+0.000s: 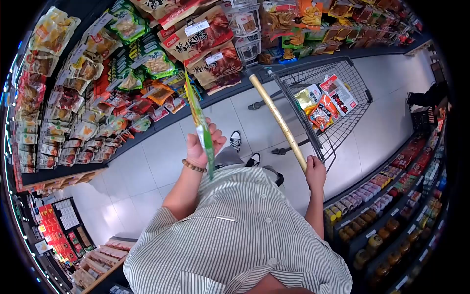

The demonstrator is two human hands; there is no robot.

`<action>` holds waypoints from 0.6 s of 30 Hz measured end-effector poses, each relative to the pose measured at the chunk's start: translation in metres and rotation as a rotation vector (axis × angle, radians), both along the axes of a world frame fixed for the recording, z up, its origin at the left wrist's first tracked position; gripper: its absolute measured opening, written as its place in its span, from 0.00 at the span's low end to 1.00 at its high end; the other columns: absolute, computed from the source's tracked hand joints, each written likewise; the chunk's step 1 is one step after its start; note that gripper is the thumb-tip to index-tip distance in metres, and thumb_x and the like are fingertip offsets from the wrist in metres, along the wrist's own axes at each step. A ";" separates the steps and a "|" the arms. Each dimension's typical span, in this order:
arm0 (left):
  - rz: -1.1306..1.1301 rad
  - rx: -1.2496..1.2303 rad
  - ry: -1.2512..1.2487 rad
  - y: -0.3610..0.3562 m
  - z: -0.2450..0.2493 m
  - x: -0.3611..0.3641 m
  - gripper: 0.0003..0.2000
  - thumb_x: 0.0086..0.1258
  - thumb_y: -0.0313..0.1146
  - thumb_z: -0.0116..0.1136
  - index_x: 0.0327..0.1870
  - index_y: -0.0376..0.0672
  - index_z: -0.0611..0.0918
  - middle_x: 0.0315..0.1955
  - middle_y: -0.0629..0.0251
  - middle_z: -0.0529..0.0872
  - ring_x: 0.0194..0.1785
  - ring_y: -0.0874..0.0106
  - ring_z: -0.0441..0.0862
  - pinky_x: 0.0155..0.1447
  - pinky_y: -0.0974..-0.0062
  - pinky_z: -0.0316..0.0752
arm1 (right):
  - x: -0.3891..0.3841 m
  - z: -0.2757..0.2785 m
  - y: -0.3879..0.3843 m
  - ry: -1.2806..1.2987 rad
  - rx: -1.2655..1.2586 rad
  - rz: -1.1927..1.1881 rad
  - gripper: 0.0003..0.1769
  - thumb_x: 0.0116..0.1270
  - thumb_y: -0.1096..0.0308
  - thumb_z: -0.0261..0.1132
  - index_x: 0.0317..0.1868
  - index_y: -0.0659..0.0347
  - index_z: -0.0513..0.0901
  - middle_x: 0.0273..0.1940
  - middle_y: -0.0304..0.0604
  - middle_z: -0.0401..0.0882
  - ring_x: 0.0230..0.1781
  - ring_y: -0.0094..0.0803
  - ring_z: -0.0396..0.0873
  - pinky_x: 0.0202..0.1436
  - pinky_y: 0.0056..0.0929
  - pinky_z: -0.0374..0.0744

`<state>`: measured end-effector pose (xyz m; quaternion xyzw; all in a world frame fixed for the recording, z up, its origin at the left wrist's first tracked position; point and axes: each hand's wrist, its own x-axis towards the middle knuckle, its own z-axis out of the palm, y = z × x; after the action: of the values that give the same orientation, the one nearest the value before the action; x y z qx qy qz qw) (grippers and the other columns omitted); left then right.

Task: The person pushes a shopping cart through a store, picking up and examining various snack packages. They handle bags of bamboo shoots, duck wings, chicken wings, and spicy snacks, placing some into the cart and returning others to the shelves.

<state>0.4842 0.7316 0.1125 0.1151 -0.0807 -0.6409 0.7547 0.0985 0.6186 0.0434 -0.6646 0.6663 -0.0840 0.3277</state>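
Note:
My left hand holds a flat green snack packet edge-on in front of me, just off the snack shelf. A beaded bracelet sits on that wrist. My right hand grips the near end of the shopping cart's yellow handle bar. The wire shopping cart stands ahead and to the right, with a few snack packets lying in its basket.
Shelves packed with hanging snack bags run along the left and top. A lower shelf of jars and bottles lines the right side. Pale floor tiles lie between them. Another person is partly visible at the far right.

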 end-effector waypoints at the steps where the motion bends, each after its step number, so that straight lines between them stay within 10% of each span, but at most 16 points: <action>1: 0.007 0.002 0.006 0.000 -0.003 0.003 0.32 0.58 0.52 0.79 0.59 0.47 0.78 0.39 0.70 0.81 0.36 0.75 0.71 0.52 0.69 0.67 | -0.002 -0.002 0.000 -0.029 -0.013 -0.010 0.22 0.76 0.50 0.57 0.51 0.59 0.88 0.37 0.54 0.89 0.40 0.51 0.88 0.46 0.44 0.82; 7: 0.127 0.143 -0.170 -0.001 0.006 0.000 0.15 0.69 0.36 0.68 0.55 0.47 0.80 0.31 0.73 0.78 0.33 0.77 0.70 0.45 0.72 0.65 | -0.004 0.009 -0.005 -0.052 0.011 -0.011 0.23 0.76 0.50 0.59 0.52 0.61 0.88 0.36 0.53 0.89 0.38 0.47 0.88 0.44 0.40 0.82; 12: 0.196 0.355 -0.202 0.020 -0.005 0.024 0.18 0.73 0.35 0.60 0.62 0.40 0.79 0.51 0.58 0.88 0.50 0.60 0.88 0.58 0.53 0.79 | -0.006 0.005 -0.007 -0.134 0.030 -0.065 0.24 0.75 0.50 0.61 0.53 0.64 0.88 0.35 0.53 0.89 0.36 0.43 0.88 0.44 0.37 0.81; 18: 0.204 0.543 -0.261 0.031 -0.013 0.024 0.23 0.71 0.27 0.62 0.67 0.35 0.76 0.58 0.56 0.86 0.59 0.60 0.85 0.69 0.58 0.77 | -0.011 -0.011 -0.009 -0.169 0.010 -0.031 0.24 0.76 0.52 0.61 0.53 0.67 0.87 0.36 0.54 0.88 0.37 0.40 0.87 0.44 0.34 0.81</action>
<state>0.5084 0.7630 0.0997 0.4014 0.0091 -0.5397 0.7400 0.0872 0.6100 0.0323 -0.6432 0.6470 -0.1415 0.3844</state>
